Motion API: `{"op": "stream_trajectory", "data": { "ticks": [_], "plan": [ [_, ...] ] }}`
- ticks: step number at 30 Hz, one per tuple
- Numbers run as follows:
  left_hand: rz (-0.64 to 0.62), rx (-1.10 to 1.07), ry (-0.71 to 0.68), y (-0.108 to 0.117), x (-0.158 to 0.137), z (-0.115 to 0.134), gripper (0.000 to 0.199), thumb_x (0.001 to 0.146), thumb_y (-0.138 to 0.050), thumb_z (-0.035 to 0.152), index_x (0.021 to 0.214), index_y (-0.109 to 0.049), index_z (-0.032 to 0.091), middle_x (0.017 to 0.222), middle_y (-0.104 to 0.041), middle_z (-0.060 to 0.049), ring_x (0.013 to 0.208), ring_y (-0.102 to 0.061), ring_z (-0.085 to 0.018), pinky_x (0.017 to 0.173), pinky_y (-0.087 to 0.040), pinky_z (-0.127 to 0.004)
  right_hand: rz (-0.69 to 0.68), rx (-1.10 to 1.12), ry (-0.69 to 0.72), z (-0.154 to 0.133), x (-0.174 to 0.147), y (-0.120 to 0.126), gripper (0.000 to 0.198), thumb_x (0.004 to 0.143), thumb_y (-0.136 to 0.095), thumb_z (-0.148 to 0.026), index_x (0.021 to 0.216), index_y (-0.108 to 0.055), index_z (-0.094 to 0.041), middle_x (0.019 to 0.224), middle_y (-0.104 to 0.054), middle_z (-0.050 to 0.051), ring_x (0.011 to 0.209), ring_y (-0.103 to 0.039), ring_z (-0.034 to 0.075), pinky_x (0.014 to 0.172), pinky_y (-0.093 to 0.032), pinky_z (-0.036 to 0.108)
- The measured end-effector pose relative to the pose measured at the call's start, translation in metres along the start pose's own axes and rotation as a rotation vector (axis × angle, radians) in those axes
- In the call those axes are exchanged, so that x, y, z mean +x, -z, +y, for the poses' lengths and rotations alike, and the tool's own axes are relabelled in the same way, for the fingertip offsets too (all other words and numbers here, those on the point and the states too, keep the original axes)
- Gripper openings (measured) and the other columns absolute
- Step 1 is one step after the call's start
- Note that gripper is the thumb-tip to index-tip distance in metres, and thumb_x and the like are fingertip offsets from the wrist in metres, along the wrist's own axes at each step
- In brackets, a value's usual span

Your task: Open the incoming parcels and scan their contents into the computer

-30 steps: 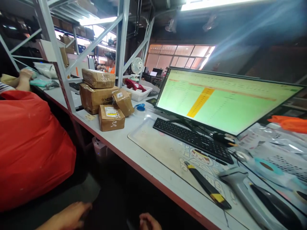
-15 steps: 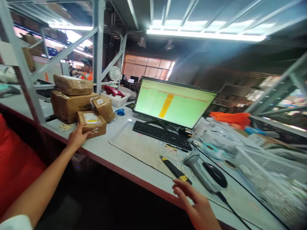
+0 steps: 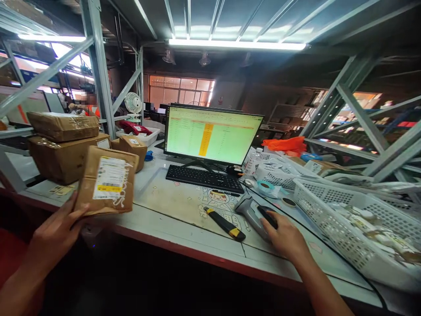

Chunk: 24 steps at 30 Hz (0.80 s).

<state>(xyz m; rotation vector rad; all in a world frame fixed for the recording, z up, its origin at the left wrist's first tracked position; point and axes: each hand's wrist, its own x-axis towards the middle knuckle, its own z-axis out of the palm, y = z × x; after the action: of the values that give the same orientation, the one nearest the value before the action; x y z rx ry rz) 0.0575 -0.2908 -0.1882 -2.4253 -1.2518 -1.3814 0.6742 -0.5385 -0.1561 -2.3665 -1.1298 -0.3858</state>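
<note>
My left hand (image 3: 62,219) grips a small brown cardboard box (image 3: 113,180) by its lower left corner. The box is tilted up, and its white shipping label with a yellow strip faces me. My right hand (image 3: 286,235) is closed at the handle of a grey barcode scanner (image 3: 251,215), its thumb against the handle. The other fingers reach over the black computer mouse (image 3: 265,213), partly hiding it. Left of the scanner lies a black and yellow utility knife (image 3: 225,224) on the desk mat (image 3: 161,193).
Behind the held box stand more cardboard boxes (image 3: 62,153). A keyboard (image 3: 204,180) lies before the lit monitor (image 3: 213,134). White plastic baskets (image 3: 335,232) and tape rolls (image 3: 265,186) are on the right. A cable (image 3: 329,241) crosses the mat. A person (image 3: 90,98) is in the background.
My left hand has lifted and tilted the small box off the desk. My right hand has moved from beside the utility knife to the barcode scanner and mouse. The view has shifted.
</note>
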Motion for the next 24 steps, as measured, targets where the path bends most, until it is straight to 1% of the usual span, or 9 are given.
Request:
{"op": "stream_trajectory", "data": {
  "ticks": [2, 5, 8, 10, 12, 16, 18, 20, 24],
  "plan": [
    [-0.091, -0.032, -0.174, 0.005, 0.016, 0.018, 0.061, 0.094, -0.051, 0.034, 0.141, -0.041, 0.071, 0.16, -0.027, 0.031, 0.14, -0.053, -0.025, 0.117, -0.047, -0.051, -0.114, -0.089, -0.048, -0.004, 0.005, -0.009, 0.072, 0.089, -0.042, -0.058, 0.135, -0.062, -0.007, 0.131, -0.066, 0.024, 0.119, -0.065, 0.04, 0.101, -0.051, 0.053],
    [-0.318, -0.073, -0.406, 0.004, 0.042, 0.062, 0.052, 0.097, -0.049, 0.028, 0.141, -0.056, 0.054, 0.161, -0.038, 0.016, 0.147, -0.046, -0.025, 0.123, -0.038, -0.049, -0.246, -0.182, -0.086, -0.016, 0.007, -0.017, 0.071, 0.095, -0.045, -0.058, 0.143, -0.057, -0.008, 0.124, -0.069, 0.027, 0.112, -0.068, 0.042, 0.093, -0.053, 0.054],
    [-0.482, -0.155, -0.492, -0.009, 0.06, 0.107, 0.055, 0.094, -0.063, 0.039, 0.148, -0.052, 0.044, 0.158, -0.048, 0.003, 0.155, -0.031, -0.03, 0.129, -0.023, -0.056, -0.289, -0.241, -0.07, -0.032, 0.006, -0.02, 0.067, 0.098, -0.047, -0.055, 0.144, -0.056, -0.007, 0.12, -0.069, 0.029, 0.107, -0.07, 0.041, 0.091, -0.053, 0.051],
    [-0.447, -0.274, -0.455, -0.025, 0.065, 0.126, 0.069, 0.089, -0.071, 0.045, 0.152, -0.045, 0.035, 0.159, -0.046, -0.007, 0.156, -0.027, -0.034, 0.127, -0.026, -0.059, -0.313, -0.27, -0.092, -0.044, 0.007, -0.022, 0.063, 0.099, -0.048, -0.049, 0.143, -0.055, -0.005, 0.124, -0.068, 0.029, 0.112, -0.069, 0.041, 0.092, -0.052, 0.049],
    [-0.306, -0.404, -0.406, -0.045, 0.067, 0.132, 0.075, 0.088, -0.075, 0.044, 0.152, -0.041, 0.029, 0.155, -0.047, -0.014, 0.153, -0.032, -0.035, 0.123, -0.031, -0.059, -0.346, -0.292, -0.143, -0.053, 0.01, -0.022, 0.06, 0.099, -0.049, -0.045, 0.142, -0.054, -0.003, 0.126, -0.066, 0.03, 0.116, -0.066, 0.041, 0.094, -0.051, 0.048],
    [-0.015, -0.573, -0.289, -0.087, 0.059, 0.124, 0.081, 0.086, -0.078, 0.043, 0.152, -0.035, 0.028, 0.15, -0.048, -0.014, 0.149, -0.037, -0.033, 0.124, -0.03, -0.06, -0.398, -0.307, -0.184, -0.064, 0.008, -0.004, 0.064, 0.1, -0.045, -0.056, 0.13, -0.063, -0.003, 0.119, -0.069, 0.03, 0.113, -0.067, 0.043, 0.092, -0.052, 0.049],
    [0.029, -0.621, -0.187, -0.103, 0.052, 0.118, 0.087, 0.085, -0.078, 0.046, 0.155, -0.029, 0.028, 0.162, -0.032, -0.016, 0.155, -0.027, -0.034, 0.126, -0.025, -0.059, -0.384, -0.243, -0.082, -0.069, -0.004, 0.02, 0.064, 0.099, -0.044, -0.061, 0.127, -0.067, -0.007, 0.114, -0.072, 0.026, 0.11, -0.069, 0.042, 0.09, -0.053, 0.048],
    [0.015, -0.693, -0.066, -0.116, 0.045, 0.116, 0.099, 0.083, -0.079, 0.05, 0.159, -0.02, 0.029, 0.168, -0.016, -0.017, 0.159, -0.015, -0.035, 0.128, -0.021, -0.058, -0.372, -0.089, 0.118, -0.077, -0.023, 0.049, 0.061, 0.097, -0.046, -0.061, 0.128, -0.068, -0.012, 0.11, -0.075, 0.019, 0.104, -0.071, 0.037, 0.088, -0.055, 0.043],
    [-0.074, -0.855, 0.143, -0.129, 0.038, 0.117, 0.118, 0.077, -0.084, 0.054, 0.162, -0.007, 0.029, 0.169, -0.015, -0.017, 0.157, -0.02, -0.034, 0.128, -0.023, -0.051, -0.441, 0.178, 0.505, -0.1, -0.07, 0.094, 0.053, 0.096, -0.053, -0.057, 0.13, -0.068, -0.019, 0.111, -0.077, 0.01, 0.097, -0.074, 0.028, 0.083, -0.059, 0.035]
  ]
}}
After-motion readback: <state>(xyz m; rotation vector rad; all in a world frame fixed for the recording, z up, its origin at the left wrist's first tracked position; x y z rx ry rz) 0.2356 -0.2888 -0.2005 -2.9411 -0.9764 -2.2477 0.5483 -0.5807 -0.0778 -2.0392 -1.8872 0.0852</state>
